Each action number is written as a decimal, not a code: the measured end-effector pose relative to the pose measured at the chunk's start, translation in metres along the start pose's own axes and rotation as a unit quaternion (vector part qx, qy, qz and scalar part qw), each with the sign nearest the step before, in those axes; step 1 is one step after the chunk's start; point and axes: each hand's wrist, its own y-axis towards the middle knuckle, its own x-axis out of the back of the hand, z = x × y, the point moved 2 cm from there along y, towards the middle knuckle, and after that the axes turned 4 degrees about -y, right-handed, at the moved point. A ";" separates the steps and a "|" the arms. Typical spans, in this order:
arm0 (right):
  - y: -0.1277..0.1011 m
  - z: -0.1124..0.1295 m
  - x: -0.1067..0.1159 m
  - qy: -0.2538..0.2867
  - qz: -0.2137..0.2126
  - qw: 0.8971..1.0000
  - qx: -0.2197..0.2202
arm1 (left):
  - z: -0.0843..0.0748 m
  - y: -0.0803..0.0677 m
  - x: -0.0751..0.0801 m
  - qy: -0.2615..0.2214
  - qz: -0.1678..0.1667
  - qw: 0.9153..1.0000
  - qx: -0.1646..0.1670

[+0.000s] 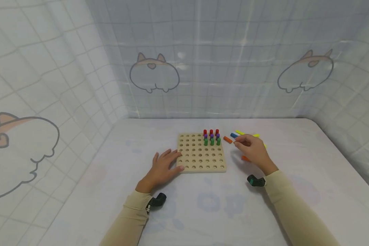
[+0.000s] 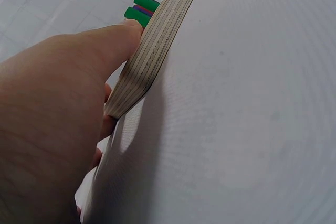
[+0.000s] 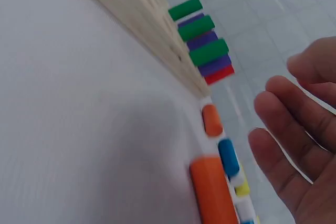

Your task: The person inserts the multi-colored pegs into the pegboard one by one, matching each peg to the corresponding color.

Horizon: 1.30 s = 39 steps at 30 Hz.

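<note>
A wooden pegboard [image 1: 200, 155] lies flat on the white table, with red, purple and green pegs [image 1: 212, 137] standing in its far right corner. My left hand [image 1: 164, 165] rests flat against the board's left edge [image 2: 152, 45], thumb on its near corner. My right hand [image 1: 253, 149] hovers open over loose pegs to the right of the board, holding nothing. Beneath and beside it lie an orange peg [image 1: 228, 139], a blue peg [image 1: 233, 135], yellow pegs [image 1: 240, 132] and another orange peg [image 3: 212, 192]. The green pegs [image 3: 197, 27] show in the right wrist view.
White checked curtains with cartoon prints wall the table at the back and both sides. The table edge [image 1: 338, 150] runs along the right.
</note>
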 end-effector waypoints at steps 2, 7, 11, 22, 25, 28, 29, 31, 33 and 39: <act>-0.005 -0.004 0.005 -0.015 0.011 1.000 -0.007 | -0.001 0.000 0.000 0.000 0.002 1.000 0.002; -0.013 -0.013 0.014 -0.034 0.020 0.999 -0.020 | -0.001 0.001 0.000 0.001 0.004 1.000 0.004; -0.018 -0.017 0.018 -0.068 0.037 0.997 -0.026 | -0.001 0.001 0.001 -0.001 0.001 1.000 0.001; -0.024 -0.022 0.019 -0.113 0.122 0.986 -0.018 | 0.001 -0.001 0.001 -0.001 0.000 1.000 -0.002; -0.024 -0.022 0.019 -0.124 0.133 0.983 -0.015 | 0.000 -0.002 0.001 -0.002 0.002 1.000 -0.003; -0.025 -0.022 0.019 -0.140 0.145 0.979 -0.009 | -0.001 -0.002 0.002 -0.002 0.004 1.000 -0.003; -0.025 -0.022 0.019 -0.143 0.148 0.978 -0.009 | -0.001 -0.002 0.002 -0.002 0.004 1.000 -0.003; -0.025 -0.022 0.019 -0.150 0.156 0.976 -0.007 | -0.001 -0.001 0.002 -0.002 0.004 1.000 -0.002; -0.025 -0.023 0.019 -0.156 0.161 0.975 -0.006 | -0.001 -0.001 0.002 -0.002 0.002 1.000 -0.004; -0.025 -0.024 0.018 -0.167 0.165 0.972 -0.010 | -0.001 -0.002 0.001 -0.002 0.002 1.000 -0.004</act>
